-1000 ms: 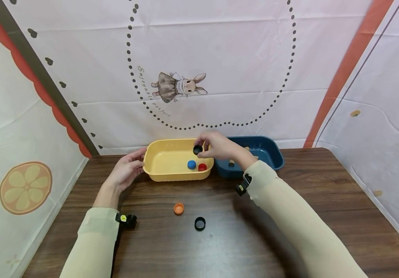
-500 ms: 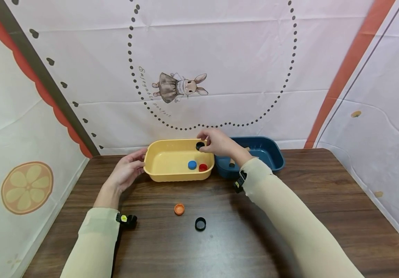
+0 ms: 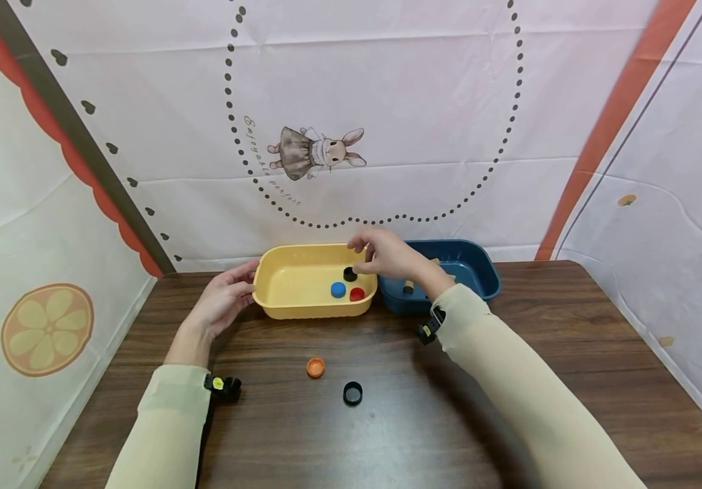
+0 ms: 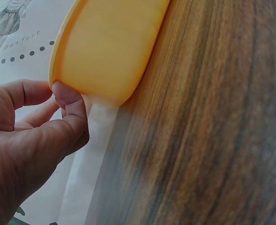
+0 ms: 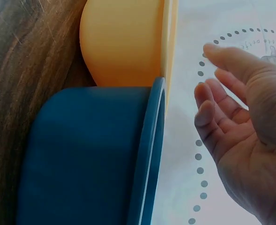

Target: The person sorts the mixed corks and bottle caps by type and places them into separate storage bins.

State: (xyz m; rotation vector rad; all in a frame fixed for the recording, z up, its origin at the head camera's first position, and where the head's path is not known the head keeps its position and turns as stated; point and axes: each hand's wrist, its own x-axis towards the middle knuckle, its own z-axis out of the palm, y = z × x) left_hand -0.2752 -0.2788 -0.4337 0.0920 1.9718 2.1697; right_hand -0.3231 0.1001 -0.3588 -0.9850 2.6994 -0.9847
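Note:
My left hand (image 3: 223, 299) pinches the left end of the yellow plastic bin (image 3: 290, 282); in the left wrist view thumb and fingers meet at its rim (image 4: 53, 65). Inside the bin's right part lie a black bottle cap (image 3: 349, 274), a blue cap (image 3: 338, 290) and a red cap (image 3: 357, 294). Over the right end of the bin hovers my right hand (image 3: 384, 255), its fingers apart and holding nothing. The right wrist view also shows this hand (image 5: 245, 112) with thumb and fingers spread above the rims.
A dark blue bin (image 3: 487, 275) adjoins the yellow one on the right, holding small tan cylinders (image 3: 409, 286), partly hidden by my right arm. On the wooden table (image 3: 278, 428) in front lie an orange cap (image 3: 315, 367) and another black cap (image 3: 353, 394). A printed cloth (image 3: 424, 136) hangs behind.
My right hand has let go of the black cap, which now lies in the yellow bin near the blue and red caps. The left hand has stayed at the bin's end.

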